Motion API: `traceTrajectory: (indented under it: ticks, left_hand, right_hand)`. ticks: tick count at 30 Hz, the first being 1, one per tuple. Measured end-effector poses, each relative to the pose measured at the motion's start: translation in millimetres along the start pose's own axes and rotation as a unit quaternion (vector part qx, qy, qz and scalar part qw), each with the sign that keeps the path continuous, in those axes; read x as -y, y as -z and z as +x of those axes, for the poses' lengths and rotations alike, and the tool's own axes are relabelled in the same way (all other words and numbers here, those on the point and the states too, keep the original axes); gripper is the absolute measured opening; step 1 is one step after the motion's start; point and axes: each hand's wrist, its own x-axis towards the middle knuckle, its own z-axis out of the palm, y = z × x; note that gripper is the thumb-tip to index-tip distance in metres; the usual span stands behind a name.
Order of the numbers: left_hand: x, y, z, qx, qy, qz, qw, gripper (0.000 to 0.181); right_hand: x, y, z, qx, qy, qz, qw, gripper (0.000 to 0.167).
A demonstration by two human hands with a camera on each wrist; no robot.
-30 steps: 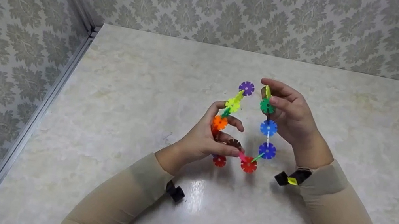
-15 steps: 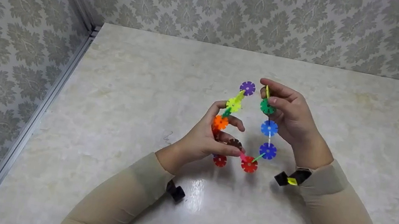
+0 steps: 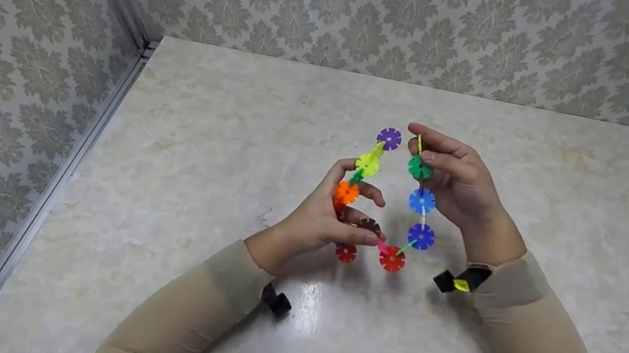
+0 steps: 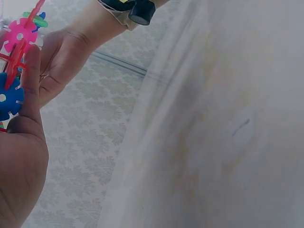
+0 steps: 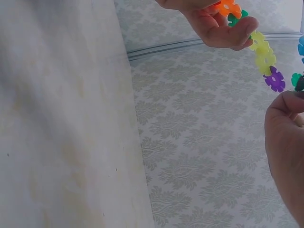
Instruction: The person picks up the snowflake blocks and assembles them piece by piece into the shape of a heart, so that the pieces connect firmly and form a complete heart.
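A chain of notched plastic snowflake discs is held above the table in an unclosed loop. My left hand (image 3: 317, 218) grips its left side, around an orange disc (image 3: 347, 193) and a brown disc (image 3: 369, 226). Between thumb and fingers, my right hand (image 3: 461, 184) pinches the yellow end disc (image 3: 420, 144), just above a green disc (image 3: 419, 168). A purple disc (image 3: 388, 139) forms the other end, with a gap between it and the right fingertips. Lowest in the loop hangs a red disc (image 3: 391, 259). The left wrist view shows a blue disc (image 4: 10, 97) by the left thumb.
Under both hands lies a pale marbled table (image 3: 222, 124). Patterned wall panels (image 3: 328, 8) stand behind it and at its sides. Each wrist carries a small black camera (image 3: 277, 303).
The right hand and its end of the chain have shifted very slightly left. The left hand keeps its grip, almost still.
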Motion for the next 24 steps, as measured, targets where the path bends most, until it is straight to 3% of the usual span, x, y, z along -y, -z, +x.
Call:
traceTrajectory:
  ticks: [5, 16, 24]
  left_hand:
    - [0.5, 0.8, 0.4, 0.001, 0.001, 0.0, 1.0, 0.093]
    - [1.5, 0.6, 0.6, -0.001, 0.007, -0.002, 1.0, 0.093]
    - [0.7, -0.3, -0.5, 0.007, 0.003, -0.006, 1.0, 0.093]
  right_hand:
    - [-0.7, -1.6, 0.8, -0.002, -0.005, -0.006, 1.0, 0.044]
    - [-5.6, -5.2, 2.3, -0.047, 0.0, -0.055, 0.9974, 0.047]
    - [-6.5, -0.8, 4.5, -0.038, -0.01, 0.027, 0.9989, 0.037]
